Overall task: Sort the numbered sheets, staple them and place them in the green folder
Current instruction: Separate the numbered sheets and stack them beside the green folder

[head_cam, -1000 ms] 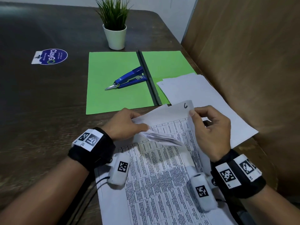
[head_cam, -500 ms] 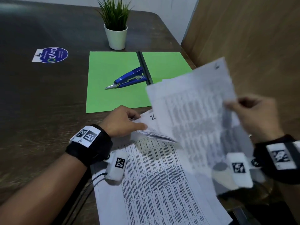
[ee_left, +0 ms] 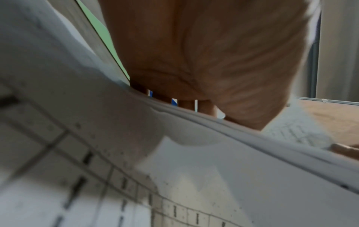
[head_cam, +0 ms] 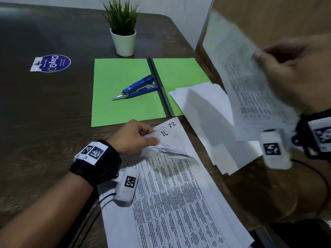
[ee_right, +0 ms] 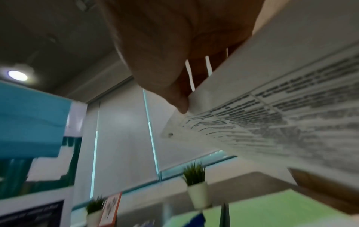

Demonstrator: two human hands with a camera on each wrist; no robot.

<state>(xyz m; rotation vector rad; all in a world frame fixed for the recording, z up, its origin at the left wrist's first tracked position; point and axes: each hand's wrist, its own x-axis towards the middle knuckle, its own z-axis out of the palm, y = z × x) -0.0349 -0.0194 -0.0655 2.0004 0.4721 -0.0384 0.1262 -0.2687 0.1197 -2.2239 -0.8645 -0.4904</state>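
Observation:
A stack of printed numbered sheets lies on the dark table near me, with "16" and "22" handwritten at the top corners. My left hand pinches the lifted corners of several upper sheets. My right hand holds one printed sheet up in the air at the right, thumb pressed on its edge. The green folder lies open beyond the stack, with a blue stapler on its left half.
A second pile of white sheets lies face down to the right, overlapping the folder's right half. A potted plant stands behind the folder. A round sticker is on the table at left. A wooden panel bounds the right side.
My right hand pulled the sheet marked "6" off the stack and swung it up and to the right. The corners marked "16" and "22" are now uncovered. My left hand stayed in place.

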